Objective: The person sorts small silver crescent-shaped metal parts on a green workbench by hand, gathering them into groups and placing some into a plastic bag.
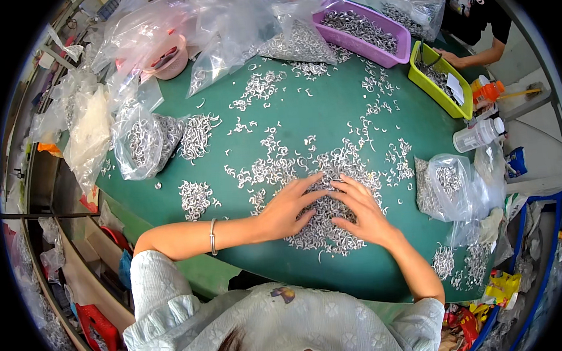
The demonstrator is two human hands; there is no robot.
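A heaped pile of small silver crescent-shaped metal pieces (325, 234) lies on the green tabletop in front of me. My left hand (291, 207) rests at the pile's left side, its fingers spread toward the middle. From the other side my right hand (364, 214) reaches over the pieces with fingers apart and curved. Both hands touch the pile, and their fingertips come close together at its centre. Neither hand grips a piece that I can make out. Looser pieces (269, 166) are scattered to the left of and beyond the hands.
Clear bags of pieces stand at left (145, 146) and right (441, 188). A purple bin (376, 56), a yellow-green bin (442, 102), a white bottle (477, 134) and a pink bowl (172, 65) line the far side. Another person's arm (482, 57) is at far right.
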